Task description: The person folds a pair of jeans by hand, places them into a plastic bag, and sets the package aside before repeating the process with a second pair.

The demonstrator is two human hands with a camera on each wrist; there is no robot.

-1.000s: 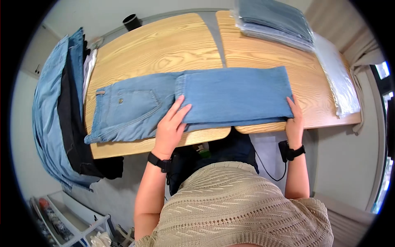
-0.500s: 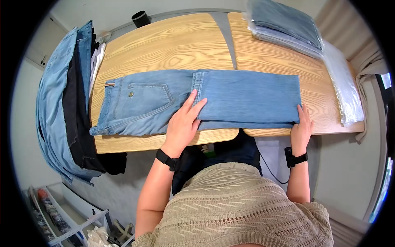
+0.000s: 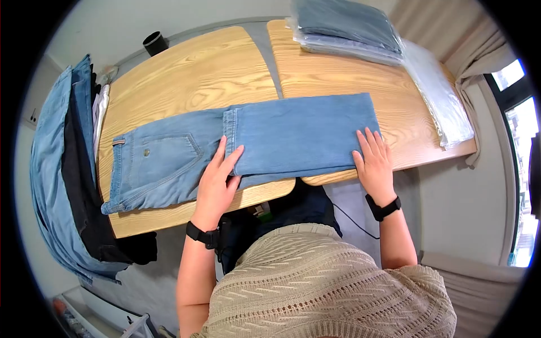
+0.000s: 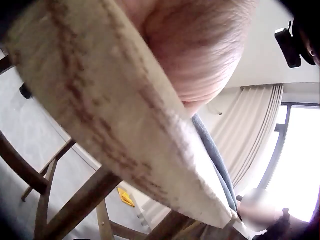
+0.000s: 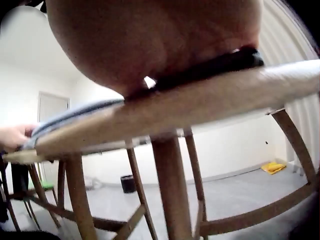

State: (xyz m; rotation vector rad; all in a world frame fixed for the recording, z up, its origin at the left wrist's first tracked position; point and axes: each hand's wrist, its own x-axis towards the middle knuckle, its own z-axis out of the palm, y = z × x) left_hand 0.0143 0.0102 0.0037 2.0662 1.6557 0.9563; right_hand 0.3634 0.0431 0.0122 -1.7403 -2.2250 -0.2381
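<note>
Light blue jeans (image 3: 298,135) lie across the two tabletops, waistband at the left, the legs folded back so that a hem lies near the middle. My left hand (image 3: 217,183) rests on that hem with its fingers straight. On the folded right end my right hand (image 3: 376,169) lies flat, fingers spread. In the left wrist view the palm of my left hand (image 4: 200,50) is above the table edge, its fingers hidden. My right hand (image 5: 155,40) fills the top of the right wrist view, its fingers also hidden.
Blue and black garments (image 3: 53,163) hang over the table's left end. Bagged folded denim (image 3: 346,28) lies at the back right, beside clear plastic bags (image 3: 442,101). A black cup (image 3: 154,43) stands behind the left tabletop (image 3: 186,67), and a gap separates the tabletops.
My right hand has gone from the right edge of the jeans onto their top, its fingers now spread. My left hand remains at the hem. The head view has shifted.
</note>
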